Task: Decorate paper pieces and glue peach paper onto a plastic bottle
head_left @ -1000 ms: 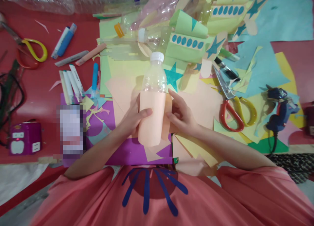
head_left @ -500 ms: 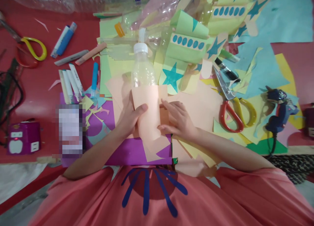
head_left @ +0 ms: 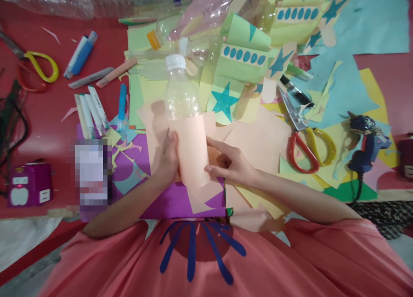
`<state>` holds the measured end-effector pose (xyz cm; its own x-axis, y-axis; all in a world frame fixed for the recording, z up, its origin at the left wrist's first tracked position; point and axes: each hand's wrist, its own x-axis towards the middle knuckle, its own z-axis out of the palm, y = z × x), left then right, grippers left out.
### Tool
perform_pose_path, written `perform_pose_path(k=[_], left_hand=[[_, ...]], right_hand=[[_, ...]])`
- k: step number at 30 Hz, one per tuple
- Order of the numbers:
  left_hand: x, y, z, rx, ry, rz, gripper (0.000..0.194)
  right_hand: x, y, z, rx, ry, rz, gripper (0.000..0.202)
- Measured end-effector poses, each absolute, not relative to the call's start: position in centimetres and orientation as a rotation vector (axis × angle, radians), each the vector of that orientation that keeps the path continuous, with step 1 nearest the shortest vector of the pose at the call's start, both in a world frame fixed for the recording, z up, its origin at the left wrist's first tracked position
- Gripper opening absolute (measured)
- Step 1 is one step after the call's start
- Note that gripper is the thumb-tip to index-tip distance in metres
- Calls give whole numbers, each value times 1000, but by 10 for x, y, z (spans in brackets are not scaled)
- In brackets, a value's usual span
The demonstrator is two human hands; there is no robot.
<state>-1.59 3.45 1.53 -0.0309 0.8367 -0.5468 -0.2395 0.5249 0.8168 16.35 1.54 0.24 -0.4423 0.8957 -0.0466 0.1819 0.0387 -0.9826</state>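
A red table (head_left: 106,30) lies strewn with coloured paper (head_left: 380,26); at centre, a clear bottle (head_left: 182,93) leans in a peach wrap (head_left: 192,151). The left hand (head_left: 166,159) cups it, fingers partly hidden; the right hand's (head_left: 234,164) thumb and forefinger meet the wrap's right edge, grip unclear. Far left, scissors (head_left: 22,53) leave the frame; near left, a phone (head_left: 92,172) is pixelated.

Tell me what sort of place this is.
Likely a craft table: scissors and coloured paper scraps lie around a plastic bottle wrapped in peach paper.
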Motion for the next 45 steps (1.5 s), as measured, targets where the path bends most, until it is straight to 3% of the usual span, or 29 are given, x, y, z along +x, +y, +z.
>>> perform_pose_path(k=[4, 10, 16, 21, 25, 30, 36, 45], left_hand=[[-11, 35, 19, 522, 1286, 921, 77], [-11, 39, 25, 550, 1260, 1061, 64], [-17, 39, 18, 633, 1098, 1241, 33], [-19, 38, 7, 746, 1157, 1133, 46], [-15, 38, 16, 624, 1095, 1022, 56], [-17, 38, 25, 657, 982, 976, 53], [-20, 35, 4, 738, 1063, 1019, 58], [-13, 36, 9, 671, 1107, 985, 66]], right_hand=[[160, 17, 11, -1097, -1523, 1708, 78], [159, 19, 8, -1043, -1418, 1782, 82], [161, 20, 6, -1037, -1408, 1818, 85], [160, 20, -1, -1045, -1319, 1773, 89], [161, 20, -2, -1013, -1308, 1741, 81], [164, 22, 3, -976, -1286, 1864, 81], [164, 25, 4, -942, -1120, 1989, 86], [165, 28, 1, -1036, -1040, 1888, 79]])
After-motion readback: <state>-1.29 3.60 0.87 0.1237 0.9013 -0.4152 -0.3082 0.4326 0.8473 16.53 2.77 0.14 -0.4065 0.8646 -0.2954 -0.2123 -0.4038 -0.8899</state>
